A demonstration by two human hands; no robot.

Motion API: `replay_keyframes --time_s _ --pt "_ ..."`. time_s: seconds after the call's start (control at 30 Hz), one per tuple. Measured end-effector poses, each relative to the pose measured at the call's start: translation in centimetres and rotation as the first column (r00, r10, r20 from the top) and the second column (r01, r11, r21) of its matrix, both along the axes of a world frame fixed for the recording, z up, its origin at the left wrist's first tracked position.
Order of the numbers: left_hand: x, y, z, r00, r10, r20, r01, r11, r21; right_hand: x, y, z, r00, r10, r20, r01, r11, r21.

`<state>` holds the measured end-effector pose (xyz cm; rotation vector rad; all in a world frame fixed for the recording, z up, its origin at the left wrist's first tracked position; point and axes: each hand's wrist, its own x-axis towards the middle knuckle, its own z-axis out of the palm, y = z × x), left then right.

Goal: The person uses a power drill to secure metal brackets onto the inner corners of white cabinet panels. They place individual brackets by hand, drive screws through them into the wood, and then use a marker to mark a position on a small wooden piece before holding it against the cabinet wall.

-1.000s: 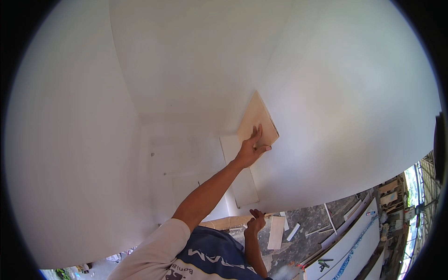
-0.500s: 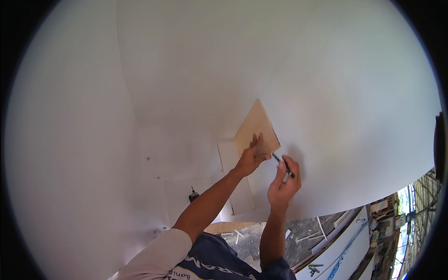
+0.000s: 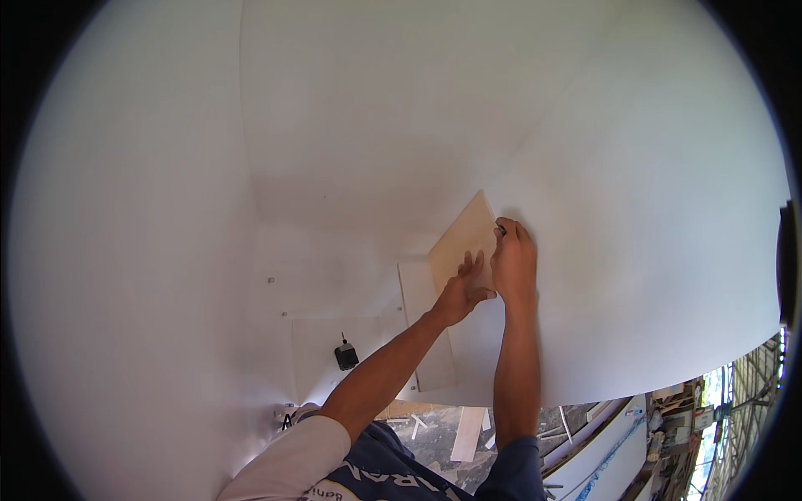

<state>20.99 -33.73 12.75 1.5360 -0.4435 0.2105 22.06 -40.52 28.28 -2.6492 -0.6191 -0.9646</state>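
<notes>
A thin, pale wooden board [image 3: 462, 236] lies against the large white panel, tilted so that one corner points up. My left hand [image 3: 465, 288] presses on its lower part, fingers spread and thumb stretched toward the right edge. My right hand [image 3: 515, 255] is closed around a dark pen [image 3: 501, 229] at the upper part of the board's right edge. Most of the pen is hidden by my fingers, and its tip cannot be made out. A narrow white upright piece [image 3: 424, 334] stands below and left of the board.
White panels [image 3: 125, 250] enclose the left and far sides. A black power drill [image 3: 345, 355] with its bit pointing up stands left of my left forearm. Small fittings [image 3: 271, 280] dot the panel. Offcuts [image 3: 468, 434] litter the floor below, and a workbench with clutter [image 3: 668, 417] lies at lower right.
My right hand has moved up along the board's right edge with the pen, from its lower corner. My left hand stays pressed on the board. The whole view has shifted slightly, uncovering the drill.
</notes>
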Motion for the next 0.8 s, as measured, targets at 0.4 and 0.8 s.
replay_keyframes --time_s 0.4,0.8 --pt "0.2 -0.1 -0.3 1.000 -0.017 -0.001 0.017 1.000 0.004 1.8 0.7 -0.8 1.000 0.005 -0.004 -0.005 0.996 -0.090" --pt "0.0 -0.2 -0.5 0.999 -0.033 -0.001 0.033 0.999 0.005 1.2 0.9 -0.7 0.995 -0.050 0.089 0.059 0.993 -0.103"
